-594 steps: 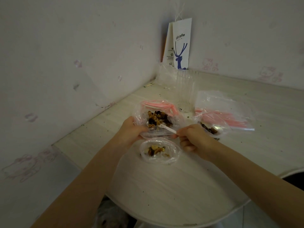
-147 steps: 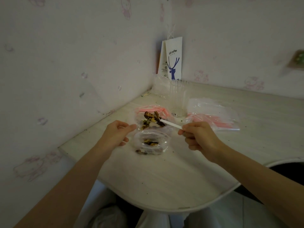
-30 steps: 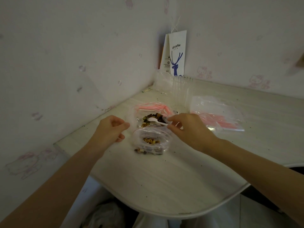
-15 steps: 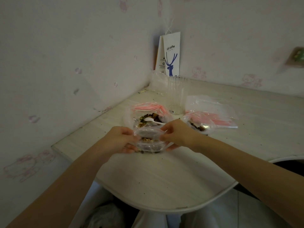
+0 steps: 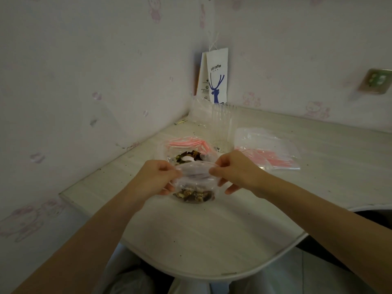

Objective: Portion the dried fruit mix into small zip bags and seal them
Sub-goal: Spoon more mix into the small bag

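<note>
Pinching a small zip bag [image 5: 196, 181] of dried fruit mix [image 5: 194, 196], both hands [image 5: 237, 169].

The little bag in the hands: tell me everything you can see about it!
The small zip bag is clear, thin plastic with a pinkish strip along its top. It is held upright, brown dried fruit mix piled in its bottom. The left hand and right hand each pinch one top corner, above the table.

I can't tell whether the zip bag [image 5: 196, 177] is zipped shut. It hides most of the spoon [image 5: 186, 159] beyond it. Far right, the wall plate [image 5: 376, 81] is blurred and cut by the edge. Small print on the paper bag [image 5: 217, 77] is unreadable.
</note>
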